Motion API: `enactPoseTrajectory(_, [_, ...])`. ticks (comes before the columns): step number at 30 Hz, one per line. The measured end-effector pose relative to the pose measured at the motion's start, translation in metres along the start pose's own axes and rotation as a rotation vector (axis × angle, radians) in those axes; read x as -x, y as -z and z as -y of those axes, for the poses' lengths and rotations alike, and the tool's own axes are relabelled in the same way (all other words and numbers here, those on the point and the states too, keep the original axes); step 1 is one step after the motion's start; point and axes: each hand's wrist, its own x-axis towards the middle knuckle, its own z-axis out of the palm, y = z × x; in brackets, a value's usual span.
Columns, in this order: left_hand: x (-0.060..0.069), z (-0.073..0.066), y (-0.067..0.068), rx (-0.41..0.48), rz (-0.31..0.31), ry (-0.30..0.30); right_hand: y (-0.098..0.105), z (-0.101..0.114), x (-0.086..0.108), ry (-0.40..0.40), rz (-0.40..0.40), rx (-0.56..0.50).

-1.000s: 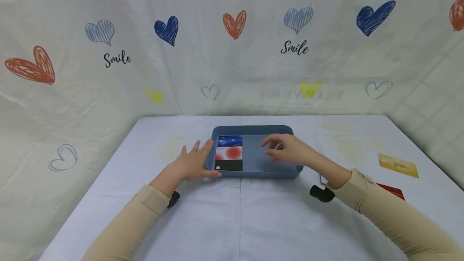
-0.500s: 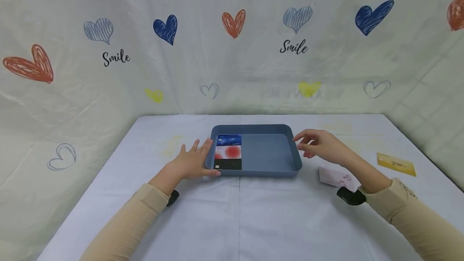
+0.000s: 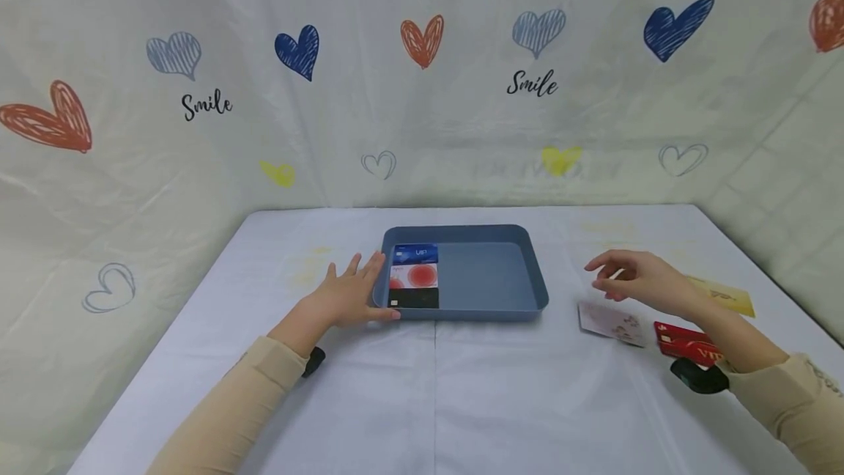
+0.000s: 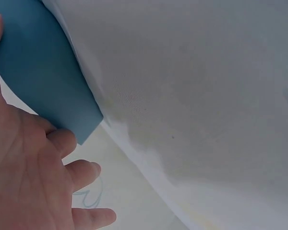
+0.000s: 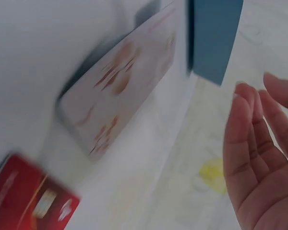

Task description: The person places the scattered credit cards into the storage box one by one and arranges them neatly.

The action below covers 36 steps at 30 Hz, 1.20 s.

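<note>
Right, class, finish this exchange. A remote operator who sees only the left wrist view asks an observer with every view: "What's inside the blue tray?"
Observer: Three cards lie in a column at the left end of the tray.
Operator: Where is the right hand?
Observer: The right hand is to the right of the tray, with nothing in its fingers.
Operator: Any cards outside the tray?
Observer: Yes, a pale pink card, a red card and a yellow card.
</note>
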Motion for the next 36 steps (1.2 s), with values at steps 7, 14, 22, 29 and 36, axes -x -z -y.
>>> enactPoseTrajectory(7, [0.000, 0.004, -0.002, 0.000, 0.001, 0.008, 0.011, -0.030, 0.018, -0.098, 0.155, 0.037])
enactPoseTrajectory(14, [0.001, 0.003, 0.001, -0.004, -0.001, 0.005, 0.008, -0.052, 0.033, -0.160, 0.162, 0.145])
enactPoseTrajectory(22, [0.001, 0.001, 0.003, -0.012, -0.001, 0.000, 0.005, -0.061, 0.036, -0.216, 0.183, 0.182])
enactPoseTrajectory(29, [0.001, 0.002, 0.001, 0.024, 0.000, 0.014, 0.008, -0.059, 0.035, -0.217, 0.197, 0.148])
enactPoseTrajectory(36, [0.000, 0.002, -0.001, 0.025, -0.006, 0.003, 0.010, -0.056, 0.032, -0.225, 0.193, 0.167])
